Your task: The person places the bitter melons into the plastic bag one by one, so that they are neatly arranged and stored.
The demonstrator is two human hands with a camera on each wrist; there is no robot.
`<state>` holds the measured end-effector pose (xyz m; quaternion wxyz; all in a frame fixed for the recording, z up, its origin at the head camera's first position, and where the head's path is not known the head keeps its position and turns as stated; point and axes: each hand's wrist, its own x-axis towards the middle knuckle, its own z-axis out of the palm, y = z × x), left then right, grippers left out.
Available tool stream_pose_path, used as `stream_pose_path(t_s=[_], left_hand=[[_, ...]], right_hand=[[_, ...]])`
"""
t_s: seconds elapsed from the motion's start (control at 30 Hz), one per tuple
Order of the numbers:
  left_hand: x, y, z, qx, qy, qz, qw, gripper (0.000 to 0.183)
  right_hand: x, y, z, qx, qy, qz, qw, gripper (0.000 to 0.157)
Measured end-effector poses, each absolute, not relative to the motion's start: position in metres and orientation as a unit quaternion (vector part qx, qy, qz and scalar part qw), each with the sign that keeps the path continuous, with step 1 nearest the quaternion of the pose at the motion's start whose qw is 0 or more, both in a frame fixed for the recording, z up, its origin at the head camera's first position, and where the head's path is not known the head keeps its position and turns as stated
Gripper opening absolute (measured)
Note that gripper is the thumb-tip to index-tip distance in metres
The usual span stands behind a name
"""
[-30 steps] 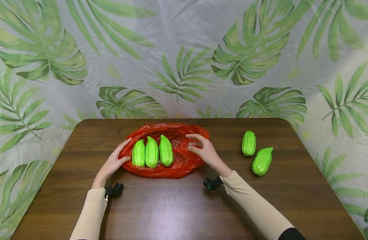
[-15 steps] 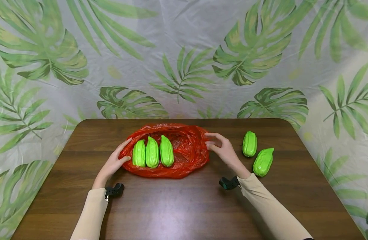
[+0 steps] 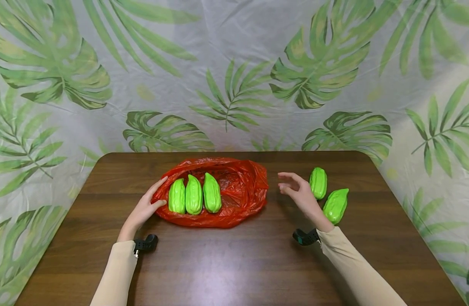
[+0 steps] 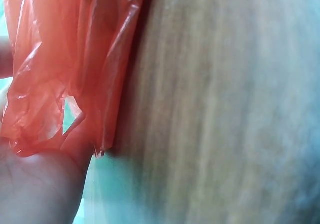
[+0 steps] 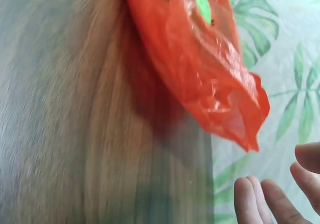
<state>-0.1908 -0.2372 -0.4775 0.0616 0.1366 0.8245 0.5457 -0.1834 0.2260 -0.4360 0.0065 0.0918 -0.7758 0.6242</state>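
One red bag lay on the counter with three green vegetables inside, its left edge pinched by the left hand. The right hand, thumb and fingers apart, hung between the bag and two loose green vegetables.

Table: brown wood-grain top with lighter and darker bands running from side to side; both far corners rounded.
Glare: a pale, soft patch on the near middle of the top.
Backdrop: whitish-grey cloth, lightly creased, behind the table and along both sides.
Split leaves: green, broad, printed at several heights, one low on the cloth just above the table's far edge.
Palm frond: slender green leaflets, printed near the centre.
Yellow blot: faint, left of that frond.
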Motion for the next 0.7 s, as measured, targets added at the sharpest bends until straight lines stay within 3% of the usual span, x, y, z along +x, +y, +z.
stream_pose_path(t_s=[0.7], left_hand=[[-0.191,-0.237,-0.478,0.137,0.818,0.555,0.066,0.068]], right_hand=[[-0.181,0.277,-0.433,0.031,-0.809,0.578,0.102,0.037]])
